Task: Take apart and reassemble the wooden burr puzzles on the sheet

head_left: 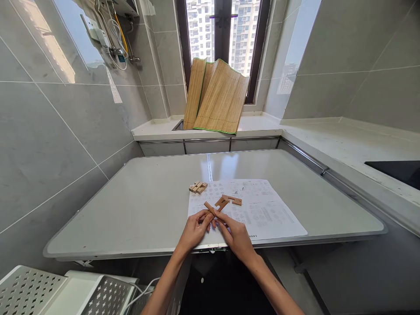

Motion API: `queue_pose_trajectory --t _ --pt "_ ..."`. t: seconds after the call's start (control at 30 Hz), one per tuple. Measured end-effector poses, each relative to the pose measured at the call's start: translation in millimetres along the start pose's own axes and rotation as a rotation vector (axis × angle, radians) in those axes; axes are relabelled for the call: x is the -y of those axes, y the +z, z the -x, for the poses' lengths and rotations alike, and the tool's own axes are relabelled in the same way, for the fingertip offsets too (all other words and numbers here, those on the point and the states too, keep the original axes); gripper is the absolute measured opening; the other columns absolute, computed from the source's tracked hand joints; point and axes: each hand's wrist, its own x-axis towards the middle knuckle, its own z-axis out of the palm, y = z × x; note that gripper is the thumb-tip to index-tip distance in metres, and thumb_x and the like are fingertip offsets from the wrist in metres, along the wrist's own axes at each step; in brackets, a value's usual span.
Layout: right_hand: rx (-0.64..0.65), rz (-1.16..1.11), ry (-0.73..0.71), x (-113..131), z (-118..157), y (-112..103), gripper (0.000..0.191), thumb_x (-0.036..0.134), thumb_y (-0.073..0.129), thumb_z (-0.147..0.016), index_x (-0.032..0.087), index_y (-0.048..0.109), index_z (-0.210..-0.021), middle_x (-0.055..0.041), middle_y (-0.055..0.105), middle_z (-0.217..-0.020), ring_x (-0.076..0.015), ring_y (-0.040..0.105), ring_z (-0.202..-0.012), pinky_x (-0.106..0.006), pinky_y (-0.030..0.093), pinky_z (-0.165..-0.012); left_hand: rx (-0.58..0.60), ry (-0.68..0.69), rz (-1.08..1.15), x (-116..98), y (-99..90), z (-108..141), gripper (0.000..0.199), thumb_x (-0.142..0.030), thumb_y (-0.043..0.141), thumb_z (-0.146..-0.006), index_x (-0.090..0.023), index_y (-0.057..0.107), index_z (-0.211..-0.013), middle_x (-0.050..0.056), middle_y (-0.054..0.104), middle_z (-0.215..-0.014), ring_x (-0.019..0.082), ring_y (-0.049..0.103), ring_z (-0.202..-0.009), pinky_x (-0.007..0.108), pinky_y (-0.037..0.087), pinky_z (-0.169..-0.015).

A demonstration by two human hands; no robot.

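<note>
My left hand (193,231) and my right hand (238,238) meet near the table's front edge, both with their fingers closed on small wooden puzzle pieces. One held wooden bar (209,207) points up and left out of the fingers. Another notched bar (222,203) slants up and right, and the two cross at my fingertips. Which hand grips which bar is hard to tell, as the fingers cover their lower ends. Just beyond lies a loose notched wooden piece (236,201) on a printed paper sheet (275,218).
Several lighter wooden pieces (198,188) sit together at the sheet's upper left corner. All this rests on a white folding table (131,205). Behind it, a bamboo mat (223,96) stands on the white counter (157,130). A white perforated rack (33,284) is at lower left.
</note>
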Motion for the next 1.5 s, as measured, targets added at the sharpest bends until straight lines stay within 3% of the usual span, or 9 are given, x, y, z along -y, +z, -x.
queue_pose_trajectory --t 0.4,0.67,1.07,1.5 --pt "-0.012 0.11 0.018 -0.5 2.7 4.2 0.043 0.026 0.043 -0.106 0.026 0.05 -0.148 -0.0066 0.078 -0.112 -0.0212 0.076 -0.089 -0.03 0.059 -0.081 -0.001 -0.029 0.026 -4.1 2.6 0.4 0.035 -0.05 0.056 -0.097 -0.017 0.067 -0.093 0.001 0.066 -0.071 0.014 0.056 -0.065 0.026 0.047 -0.071" --pt "-0.033 0.154 -0.012 2.6 2.2 2.1 0.045 0.022 0.043 -0.105 0.028 0.049 -0.149 -0.0059 0.073 -0.128 -0.0233 0.076 -0.099 -0.031 0.059 -0.081 0.027 -0.022 0.036 -4.7 2.3 0.5 0.03 -0.046 0.056 -0.098 -0.018 0.066 -0.094 0.001 0.068 -0.076 0.016 0.06 -0.073 0.027 0.047 -0.076" --pt "-0.07 0.146 -0.032 0.0 1.8 2.6 0.043 0.019 0.043 -0.104 0.026 0.054 -0.145 -0.0069 0.072 -0.129 -0.0245 0.073 -0.11 -0.033 0.06 -0.088 0.029 -0.035 -0.001 -7.9 2.6 0.7 0.032 -0.047 0.055 -0.098 -0.017 0.066 -0.095 0.002 0.069 -0.074 0.016 0.059 -0.07 0.027 0.047 -0.075" --pt "-0.049 0.135 -0.03 2.5 -2.0 1.1 0.041 0.018 0.041 -0.105 0.029 0.056 -0.141 -0.0068 0.073 -0.125 -0.0235 0.072 -0.108 -0.033 0.059 -0.084 0.03 -0.042 -0.013 -4.6 3.6 2.3 0.032 -0.048 0.054 -0.099 -0.018 0.065 -0.097 0.002 0.07 -0.074 0.015 0.056 -0.066 0.027 0.047 -0.071"
